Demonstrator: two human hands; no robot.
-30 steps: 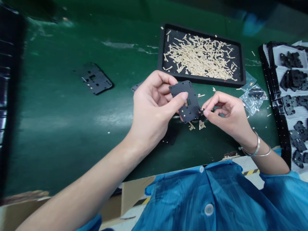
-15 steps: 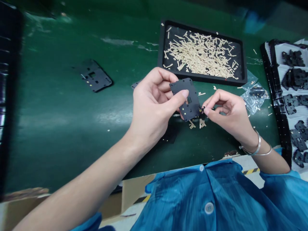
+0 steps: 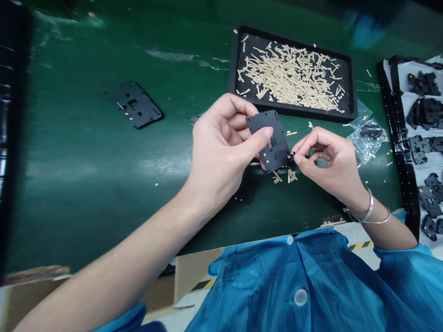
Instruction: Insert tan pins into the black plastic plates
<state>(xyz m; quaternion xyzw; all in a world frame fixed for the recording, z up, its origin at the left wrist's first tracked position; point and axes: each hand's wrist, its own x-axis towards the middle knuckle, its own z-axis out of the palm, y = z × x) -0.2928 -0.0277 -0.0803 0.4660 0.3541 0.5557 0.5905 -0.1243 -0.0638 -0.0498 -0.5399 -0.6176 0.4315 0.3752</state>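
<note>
My left hand [image 3: 224, 143] grips a flat black plastic plate [image 3: 276, 158] by its left edge, thumb across the face near a small cut-out. The plate is tilted above the table. At its lower right corner, my right hand [image 3: 323, 154] pinches a small dark part [image 3: 291, 156] with a bit of gold colour between thumb and forefinger. It meets the plate's edge; whether it is fixed there I cannot tell. Another black plate [image 3: 138, 105] lies on the left of the table. A further dark plate [image 3: 245, 193] lies partly hidden under my left wrist.
A black tray [image 3: 232, 69] heaped with small cream strips stands at the back. Loose cream scraps [image 3: 292, 175] and a clear plastic bag [image 3: 368, 140] lie on the green table [image 3: 86, 193]. On the right, a black-edged bin [image 3: 394, 115] holds several black parts.
Both hands keep nearly the same pose, with the plate and small part still at the same corner. The whole view has shifted very slightly.
</note>
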